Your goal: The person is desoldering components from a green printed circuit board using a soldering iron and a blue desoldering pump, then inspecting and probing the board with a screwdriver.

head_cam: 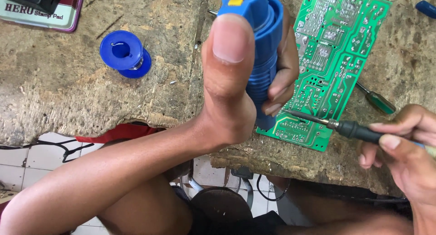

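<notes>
My left hand (236, 80) grips a blue desoldering pump (263, 58) upright, thumb along its barrel, its nozzle just above the lower left corner of a green circuit board (336, 49). The board lies solder side up on the worn wooden bench. My right hand (404, 144) holds a soldering iron (336, 123) by its black handle. The iron's metal tip rests on the board's lower part, close to the pump's nozzle.
A blue spool of solder wire (125, 53) stands on the bench at left. A stamp pad tin (50, 10) lies at the top left corner. A green-handled screwdriver (377, 101) lies right of the board. The bench's ragged front edge (150, 119) runs above tiled floor and cables.
</notes>
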